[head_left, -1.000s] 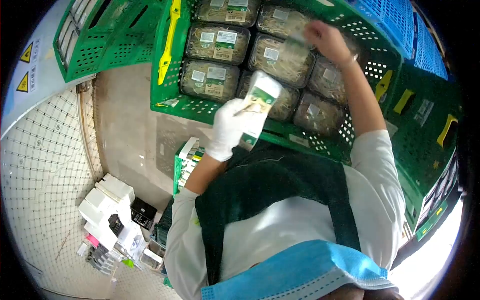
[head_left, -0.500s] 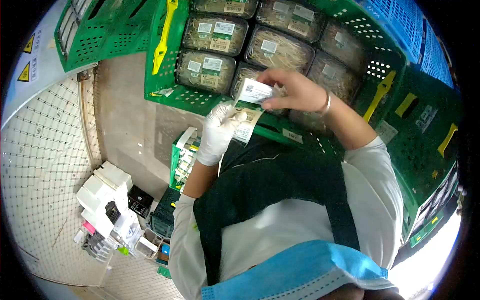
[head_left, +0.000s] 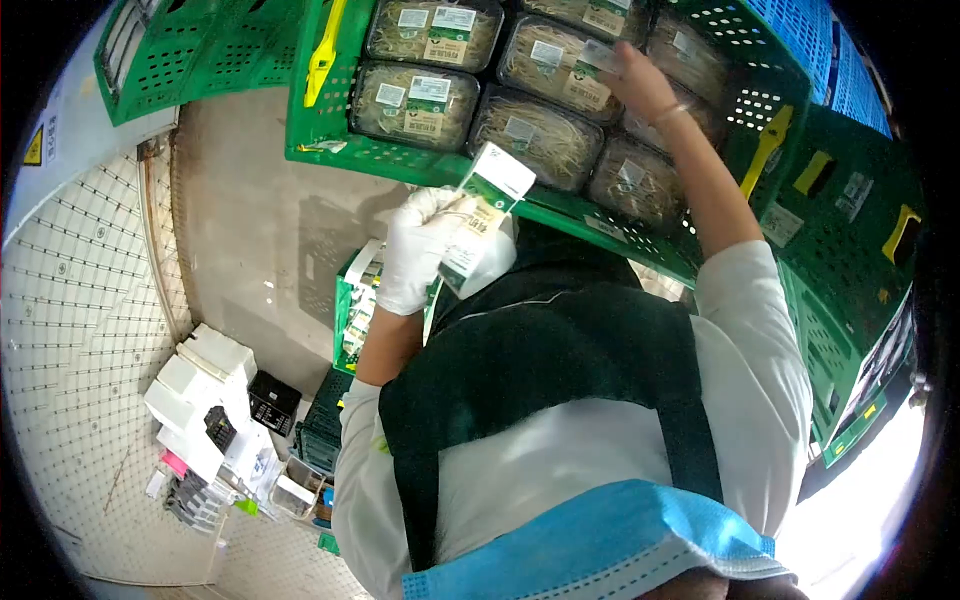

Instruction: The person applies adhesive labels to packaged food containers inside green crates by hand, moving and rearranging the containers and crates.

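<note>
Gloved in white, my left hand (head_left: 412,250) is closed on a strip of green and cream labels (head_left: 485,210) near the crate's front edge. My bare right hand (head_left: 645,85) is over a middle tray (head_left: 540,60) of sprouts, its fingers at the right end of a green and cream label (head_left: 592,85) on that lid. Whether the fingers grip the label is unclear. Several clear-lidded black trays stand in rows in the green crate (head_left: 390,163). The left trays (head_left: 415,105) carry green and cream labels; the front middle tray (head_left: 537,137) shows only a small white sticker.
More green crates with yellow handles stand at the right (head_left: 845,240), and another green crate (head_left: 215,50) is at the upper left. Blue crates (head_left: 860,90) are at the top right. White boxes (head_left: 205,385) and a black box (head_left: 273,403) lie at the lower left.
My right hand has moved from the label strip up and away to the middle tray, where a green and cream label now shows. The crate and trays appear higher in view.
</note>
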Tool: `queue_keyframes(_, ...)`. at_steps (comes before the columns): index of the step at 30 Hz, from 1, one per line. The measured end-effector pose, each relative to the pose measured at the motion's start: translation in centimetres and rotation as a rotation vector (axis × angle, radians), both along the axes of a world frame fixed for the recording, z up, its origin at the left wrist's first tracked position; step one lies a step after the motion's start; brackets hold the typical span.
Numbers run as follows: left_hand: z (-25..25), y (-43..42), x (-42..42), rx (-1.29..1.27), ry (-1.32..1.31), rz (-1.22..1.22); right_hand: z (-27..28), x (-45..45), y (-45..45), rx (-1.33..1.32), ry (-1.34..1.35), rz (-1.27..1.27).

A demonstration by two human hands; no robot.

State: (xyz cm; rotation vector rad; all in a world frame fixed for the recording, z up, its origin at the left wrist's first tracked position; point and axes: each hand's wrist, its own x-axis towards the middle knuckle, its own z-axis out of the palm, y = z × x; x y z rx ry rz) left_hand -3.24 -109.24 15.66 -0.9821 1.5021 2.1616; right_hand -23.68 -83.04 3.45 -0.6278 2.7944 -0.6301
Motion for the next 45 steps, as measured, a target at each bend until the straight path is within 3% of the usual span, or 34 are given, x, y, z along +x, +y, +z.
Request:
queue_keyframes(2, 0.5, -0.8, 0.7, -0.037, -0.032, -0.014, -3.2, 0.2, -1.0, 0.267, 0.094, -0.015)
queue_keyframes(6, 1.3, -0.7, 1.7, 0.0, 0.014, -0.046, 1.3, 1.2, -1.7, 0.488, 0.026, -0.128)
queue_keyframes(8, 1.2, 0.1, 1.8, 0.087, 0.09, 0.055, 4.6, 3.8, -3.1, 0.249, -0.08, -0.172)
queue_keyframes(10, 0.7, 0.1, 2.6, 0.035, 0.136, -0.018, 9.8, 8.6, -5.7, -0.657, -0.589, 0.175)
queue_keyframes(13, 0.4, -0.9, 2.9, -0.224, 0.335, -0.336, 14.4, 12.8, -8.1, -0.6, -0.398, 0.33)
queue_keyframes(14, 1.2, -0.3, 2.5, -0.224, 0.337, -0.331, 14.4, 13.3, -8.3, -0.601, -0.349, 0.332)
queue_keyframes(16, 2.7, 1.2, 1.7, 0.01, 0.389, -0.027, 14.5, 14.6, -9.0, -0.634, -0.365, 0.323)
queue_keyframes(17, 2.1, 0.5, 1.8, -0.101, 0.41, -0.196, 14.6, 15.2, -9.2, -0.579, -0.39, 0.285)
queue_keyframes(18, 1.9, 0.5, 2.2, -0.101, 0.405, -0.194, 14.7, 15.7, -9.3, -0.523, -0.414, 0.247)
queue_keyframes(21, 1.9, 0.5, 2.9, -0.119, 0.239, -0.22, 14.1, 13.8, -8.6, -0.534, -0.115, 0.266)
queue_keyframes(23, 3.0, -0.5, 3.3, -0.103, 0.191, -0.214, 12.7, 9.6, -6.4, -0.408, -0.236, -0.038)
queue_keyframes(24, 3.3, -1.3, 3.5, -0.09, 0.145, -0.201, 11.4, 6.7, -4.6, -0.272, -0.09, -0.032)
queue_keyframes(25, 2.2, -3.1, 4.6, -0.032, 0.13, -0.174, 9.2, 5.0, -3.0, -0.219, -0.189, -0.018)
queue_keyframes(26, 1.4, -4.0, 5.4, 0.03, 0.03, -0.017, 7.6, 5.4, -3.3, -0.221, -0.191, -0.016)
queue_keyframes(28, 1.1, -5.3, 6.0, -0.009, 0.0, 0.034, 3.2, 7.7, -3.6, 0.059, -0.281, 0.206)
queue_keyframes(30, 0.9, -5.2, 6.2, 0.005, 0.014, 0.086, -3.5, 9.2, -3.8, 0.23, -0.071, 0.365)
queue_keyframes(31, 0.8, -5.2, 6.4, 0.013, 0.029, 0.131, -4.6, 9.4, -4.3, 0.353, -0.119, 0.288)
queue_keyframes(32, 0.9, -5.3, 6.4, 0.008, 0.02, 0.138, -3.6, 9.5, -4.9, 0.348, -0.126, 0.297)
queue_keyframes(34, 1.2, -5.1, 6.2, 0.001, 0.079, 0.038, 0.6, 9.3, -6.0, 0.589, -0.263, 0.334)
queue_keyframes(36, 1.3, -4.9, 5.9, 0.023, -0.018, -0.007, 0.1, 8.1, -4.7, 0.587, -0.061, 0.244)
queue_keyframes(38, 0.8, -5.3, 6.0, -0.147, -0.036, -0.143, -0.3, 3.8, -3.4, 0.5, -0.202, 0.074)
queue_keyframes(39, 1.4, -5.1, 5.3, -0.182, 0.088, -0.226, -1.1, 0.9, -2.2, 0.477, -0.114, 0.008)
queue_keyframes(40, 1.2, -4.4, 4.7, -0.071, 0.223, -0.156, -1.8, -1.9, -1.2, 0.453, -0.026, -0.056)
queue_keyframes(42, 1.1, -2.8, 4.0, 0.055, 0.148, 0.001, -2.6, -6.2, -0.4, 0.422, 0.332, -0.12)
queue_keyframes(43, 1.3, -2.6, 3.4, 0.093, 0.118, -0.038, -4.8, -8.8, -0.2, 0.682, 0.11, -0.073)
queue_keyframes(44, 2.2, -1.7, 2.0, 0.072, 0.089, -0.039, -0.7, -8.9, -1.9, 0.395, -0.163, -0.211)
queue_keyframes(45, 2.8, -0.9, 1.3, 0.091, 0.056, 0.003, -1.9, -9.6, -1.6, 0.441, -0.072, -0.1)
